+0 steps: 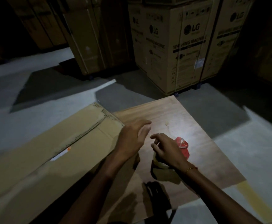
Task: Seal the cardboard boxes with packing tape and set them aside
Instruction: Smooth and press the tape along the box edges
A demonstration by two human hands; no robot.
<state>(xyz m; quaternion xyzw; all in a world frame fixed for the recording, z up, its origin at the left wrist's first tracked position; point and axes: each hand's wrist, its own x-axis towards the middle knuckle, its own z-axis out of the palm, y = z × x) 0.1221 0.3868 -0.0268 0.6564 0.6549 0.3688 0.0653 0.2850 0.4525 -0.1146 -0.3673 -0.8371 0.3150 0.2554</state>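
A long flat cardboard box (51, 143) lies on the left, its end resting on a wooden tabletop (180, 120). My left hand (132, 138) hovers by the box's right end with fingers straight and spread, holding nothing. My right hand (166, 149) sits over a red tape dispenser (183, 147) with a roll of clear packing tape (161, 165) under the palm. Its fingers are loosely curled above the roll; whether they grip it is unclear.
Large LG washing machine cartons (177, 46) stand on pallets at the back right, and tall plain cartons (86, 38) at the back centre. A grey concrete floor (59, 94) surrounds the table. A dark object (156, 193) lies near the table's front edge.
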